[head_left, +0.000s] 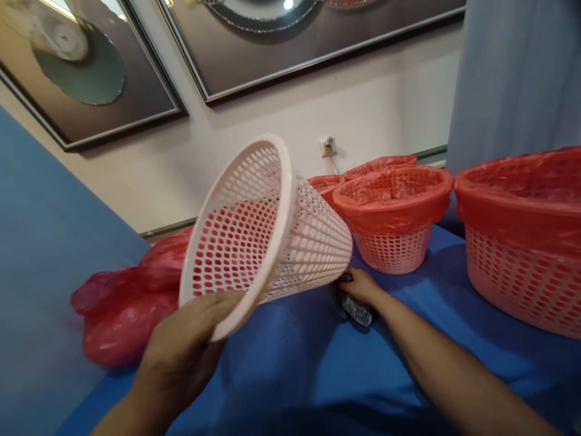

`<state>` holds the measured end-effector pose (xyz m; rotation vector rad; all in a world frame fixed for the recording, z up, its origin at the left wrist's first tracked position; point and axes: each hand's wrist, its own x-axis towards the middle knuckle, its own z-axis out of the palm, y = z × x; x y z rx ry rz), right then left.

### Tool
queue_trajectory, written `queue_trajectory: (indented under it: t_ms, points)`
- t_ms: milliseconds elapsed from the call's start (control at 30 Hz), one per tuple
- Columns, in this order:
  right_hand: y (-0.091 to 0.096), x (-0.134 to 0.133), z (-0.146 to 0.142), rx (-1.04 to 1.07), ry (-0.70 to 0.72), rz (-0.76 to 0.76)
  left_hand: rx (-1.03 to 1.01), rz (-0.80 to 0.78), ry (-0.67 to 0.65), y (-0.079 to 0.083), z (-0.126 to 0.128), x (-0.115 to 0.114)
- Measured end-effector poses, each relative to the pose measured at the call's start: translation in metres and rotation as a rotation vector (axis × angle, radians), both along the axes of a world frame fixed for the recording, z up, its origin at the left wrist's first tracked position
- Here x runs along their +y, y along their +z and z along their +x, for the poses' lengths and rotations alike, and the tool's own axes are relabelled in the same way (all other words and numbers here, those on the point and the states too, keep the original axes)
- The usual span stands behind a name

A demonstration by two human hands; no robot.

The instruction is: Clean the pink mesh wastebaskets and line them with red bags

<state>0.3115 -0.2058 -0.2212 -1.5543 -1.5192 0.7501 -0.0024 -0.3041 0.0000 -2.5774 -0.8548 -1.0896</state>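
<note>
An empty pink mesh basket (272,227) lies tilted on its side above the blue table (318,363), its mouth turned toward me. My left hand (184,351) grips its near rim from below. My right hand (361,287) reaches to the basket's bottom end and is closed over a small dark speckled object (356,309) on the table; I cannot make out what that object is.
Several pink baskets lined with red plastic bags stand at the right, the nearest (526,236) and a smaller one (393,218). A heap of red bags (127,309) lies at the left. Framed pictures (91,72) hang on the wall behind.
</note>
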Motion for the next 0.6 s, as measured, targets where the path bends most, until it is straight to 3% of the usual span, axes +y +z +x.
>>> queue_trajectory:
  t_ms: [100, 167, 333, 467, 533, 600]
  points:
    - [-0.001, -0.001, -0.001, 0.023, -0.029, -0.014, 0.361, 0.272, 0.049, -0.01, -0.002, 0.008]
    - [-0.002, -0.001, -0.003, 0.044, -0.072, 0.007, 0.547, 0.33, 0.158, -0.018, 0.0, 0.016]
    - [0.005, 0.001, -0.002, 0.117, -0.252, 0.164, 0.977, 0.185, 0.339, -0.038, 0.025, 0.028]
    - [0.014, -0.01, 0.007, 0.16, -0.384, 0.375, 1.109, 0.137, 0.292, -0.066, 0.046, 0.03]
    - [0.017, -0.019, 0.005, 0.15, -0.374, 0.497, 1.144, 0.134, 0.23, -0.087, 0.055, 0.031]
    - [0.018, -0.029, -0.003, 0.109, -0.223, 0.631, 1.17, 0.132, 0.174, -0.107, 0.062, 0.034]
